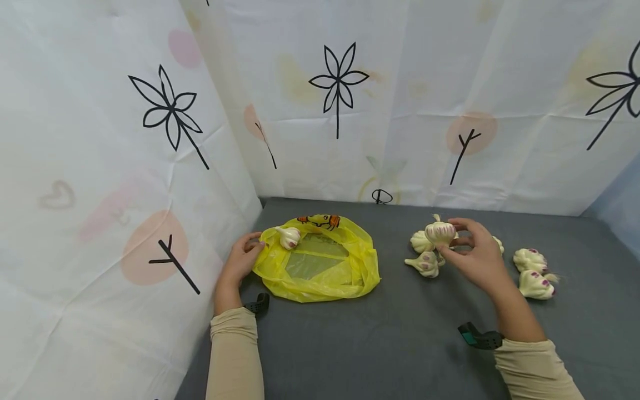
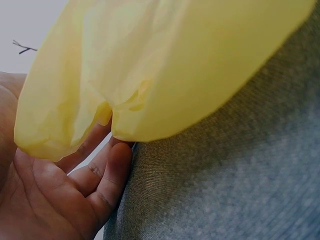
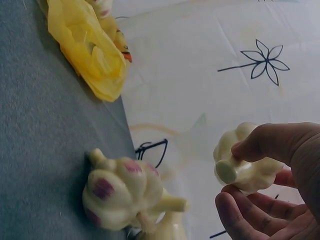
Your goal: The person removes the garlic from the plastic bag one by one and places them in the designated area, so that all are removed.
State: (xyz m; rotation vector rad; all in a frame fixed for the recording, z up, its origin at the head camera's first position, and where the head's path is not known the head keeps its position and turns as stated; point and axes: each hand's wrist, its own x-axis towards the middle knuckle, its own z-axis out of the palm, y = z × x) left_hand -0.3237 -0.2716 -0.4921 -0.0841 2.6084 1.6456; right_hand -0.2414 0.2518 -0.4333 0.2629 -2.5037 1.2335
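Note:
A yellow plastic bag point(image 1: 320, 289) lies spread open on the grey table, its mouth facing up. My left hand point(image 1: 243, 256) grips the left rim of the bag; in the left wrist view the yellow film hides part of the fingers. Just inside that rim sits one garlic bulb point(image 1: 289, 238), white with purple marks. On the right, my right hand point(image 1: 475, 253) holds another garlic bulb point(image 1: 440, 233) between thumb and fingers, raised over the table. Close below it lie more bulbs, among them a purple-streaked garlic bulb point(image 1: 426, 264) and a paler garlic bulb point(image 1: 421, 242).
Right of my right hand, two garlic bulbs point(image 1: 530, 260) lie close together, and another bulb point(image 1: 498, 244) is partly hidden behind the hand. A white patterned cloth point(image 1: 400, 155) stands along the back and left edges of the grey table point(image 1: 370, 344).

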